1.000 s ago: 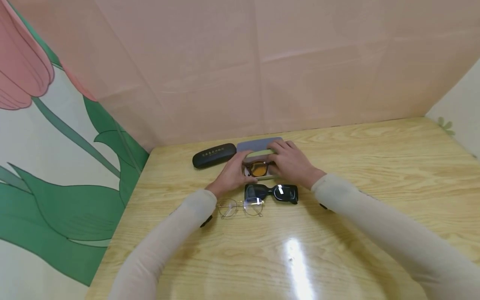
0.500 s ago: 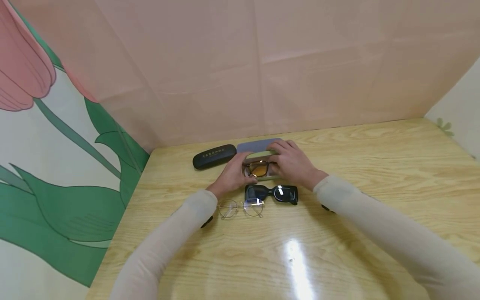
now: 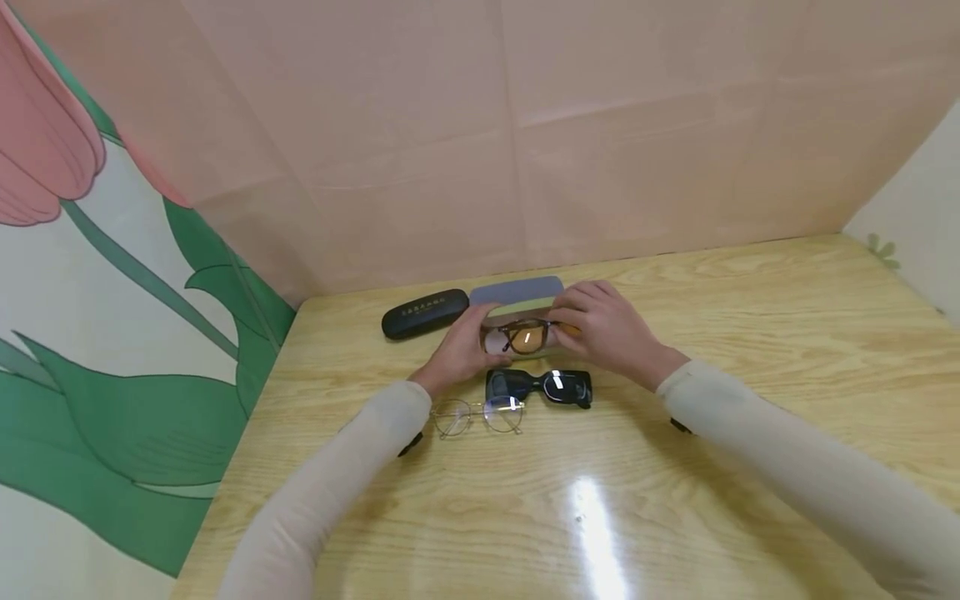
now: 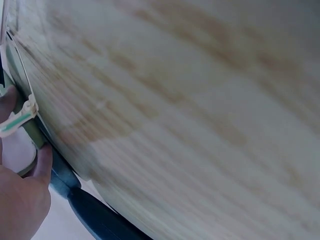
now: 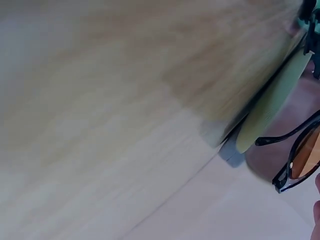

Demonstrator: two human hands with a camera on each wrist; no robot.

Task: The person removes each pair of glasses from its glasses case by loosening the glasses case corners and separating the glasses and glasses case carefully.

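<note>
In the head view my left hand (image 3: pixel 459 354) grips the left end of an open green glasses case (image 3: pixel 517 311) with a pinkish lining. My right hand (image 3: pixel 603 329) pinches the right side of a pair of dark-framed glasses (image 3: pixel 527 337) with orange lenses, held at the case's opening. In the right wrist view one orange lens (image 5: pixel 306 155) and a dark temple show against the lining, with only fingertips at the edge. The left wrist view shows the left hand (image 4: pixel 22 200) with a finger on the green case rim; the case's inside is partly hidden.
A blue-grey case (image 3: pixel 516 290) lies directly behind the green one, and a black glasses case (image 3: pixel 425 314) lies to its left. In front sit black sunglasses (image 3: pixel 540 386) and thin round wire-framed glasses (image 3: pixel 480 415). A pink-covered wall (image 3: pixel 420 150) rises behind the table.
My right hand has shifted right and toward me, taking the orange-lensed glasses with it, so more of them shows at the case. The left hand has stayed on the case.
</note>
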